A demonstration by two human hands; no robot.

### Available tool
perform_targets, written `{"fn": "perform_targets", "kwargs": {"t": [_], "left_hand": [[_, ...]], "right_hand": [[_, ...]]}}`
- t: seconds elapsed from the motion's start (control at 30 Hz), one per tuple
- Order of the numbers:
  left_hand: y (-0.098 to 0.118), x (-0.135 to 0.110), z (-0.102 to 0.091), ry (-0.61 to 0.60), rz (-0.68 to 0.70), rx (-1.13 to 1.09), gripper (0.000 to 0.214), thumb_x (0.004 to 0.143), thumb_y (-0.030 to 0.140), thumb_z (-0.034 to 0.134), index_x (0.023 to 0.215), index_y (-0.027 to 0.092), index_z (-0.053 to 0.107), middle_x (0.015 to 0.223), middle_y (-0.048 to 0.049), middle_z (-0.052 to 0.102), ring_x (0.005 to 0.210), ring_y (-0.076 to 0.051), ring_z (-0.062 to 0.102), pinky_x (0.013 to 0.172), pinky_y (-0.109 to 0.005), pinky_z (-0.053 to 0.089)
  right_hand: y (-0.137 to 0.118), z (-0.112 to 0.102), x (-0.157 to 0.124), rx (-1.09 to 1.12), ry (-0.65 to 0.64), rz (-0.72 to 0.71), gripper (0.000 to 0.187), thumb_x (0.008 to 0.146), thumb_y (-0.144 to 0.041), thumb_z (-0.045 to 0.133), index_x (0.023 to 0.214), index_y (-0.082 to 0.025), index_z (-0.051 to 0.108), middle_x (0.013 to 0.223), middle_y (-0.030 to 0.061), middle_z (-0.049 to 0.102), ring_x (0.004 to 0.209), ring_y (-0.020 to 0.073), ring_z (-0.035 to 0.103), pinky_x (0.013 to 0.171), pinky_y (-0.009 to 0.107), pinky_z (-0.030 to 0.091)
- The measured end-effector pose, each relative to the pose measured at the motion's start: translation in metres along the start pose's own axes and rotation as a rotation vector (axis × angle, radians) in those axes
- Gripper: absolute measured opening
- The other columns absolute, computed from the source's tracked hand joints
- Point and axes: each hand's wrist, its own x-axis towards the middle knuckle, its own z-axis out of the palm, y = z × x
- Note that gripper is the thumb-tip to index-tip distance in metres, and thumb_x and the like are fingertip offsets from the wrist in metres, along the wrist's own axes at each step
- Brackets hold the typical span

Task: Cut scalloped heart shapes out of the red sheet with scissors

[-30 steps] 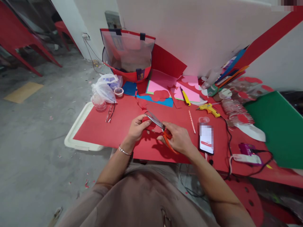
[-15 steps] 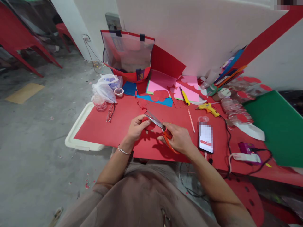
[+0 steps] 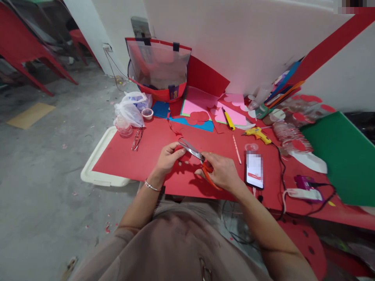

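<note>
My left hand (image 3: 168, 158) pinches a small piece of red paper (image 3: 184, 157) just above the red sheet (image 3: 140, 156) that covers the table. My right hand (image 3: 221, 171) is closed round the orange handles of a pair of scissors (image 3: 199, 160). The steel blades point up and left, into the red piece beside my left fingers. A silver bangle (image 3: 150, 186) sits on my left wrist.
A phone (image 3: 254, 170) lies right of my right hand, with a pencil (image 3: 236, 149), yellow glue gun (image 3: 258, 134) and yellow cutter (image 3: 229, 121) beyond. Pink and blue sheets, a clear-sided bag (image 3: 158, 68), spectacles (image 3: 136, 138), a plastic bag (image 3: 129, 109) and a green sheet (image 3: 342, 156) surround the work spot.
Both hands stay in place; the scissors and the red piece have shifted only slightly as the blades work at the paper.
</note>
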Motion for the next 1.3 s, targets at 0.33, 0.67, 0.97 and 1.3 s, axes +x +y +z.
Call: {"fn": "perform_targets", "kwargs": {"t": [0.33,0.67,0.97,1.3], "left_hand": [[-0.0011,0.0029,-0.0018,0.028,-0.001,0.018,0.034,0.076,0.046,0.089,0.089,0.018,0.075,0.073,-0.0015,0.072,0.058,-0.013,0.065,0.053,-0.023,0.054],[-0.0012,0.0036,0.0003,0.026,-0.013,0.024,0.035,0.075,0.047,0.089,0.088,0.018,0.075,0.072,-0.0022,0.071,0.058,-0.015,0.066,0.055,-0.026,0.055],[0.0000,0.0031,0.0007,0.003,0.006,0.038,0.034,0.076,0.047,0.089,0.089,0.018,0.076,0.072,-0.0011,0.069,0.059,-0.013,0.064,0.055,-0.024,0.054],[0.0021,0.0013,0.0009,-0.013,0.018,0.060,0.034,0.077,0.047,0.088,0.084,0.017,0.075,0.067,0.0012,0.063,0.052,-0.009,0.055,0.050,-0.022,0.047]], "right_hand": [[-0.0010,-0.0029,0.0026,-0.017,-0.044,-0.005,0.072,0.095,-0.073,0.064,0.140,-0.018,0.066,0.121,0.0159,0.080,0.102,0.0315,0.076,0.077,0.035,0.050],[0.0015,0.0002,0.0018,-0.028,-0.012,-0.010,0.069,0.100,-0.072,0.055,0.138,-0.016,0.067,0.106,0.0139,0.081,0.092,0.0287,0.075,0.068,0.032,0.044],[0.0040,0.0019,-0.0011,-0.014,0.021,-0.010,0.070,0.098,-0.075,0.057,0.136,-0.018,0.069,0.109,0.0149,0.082,0.095,0.0300,0.077,0.070,0.033,0.047],[0.0074,0.0024,-0.0025,-0.021,-0.009,-0.003,0.074,0.095,-0.078,0.058,0.138,-0.018,0.070,0.110,0.0154,0.082,0.092,0.0305,0.077,0.071,0.035,0.050]]}}
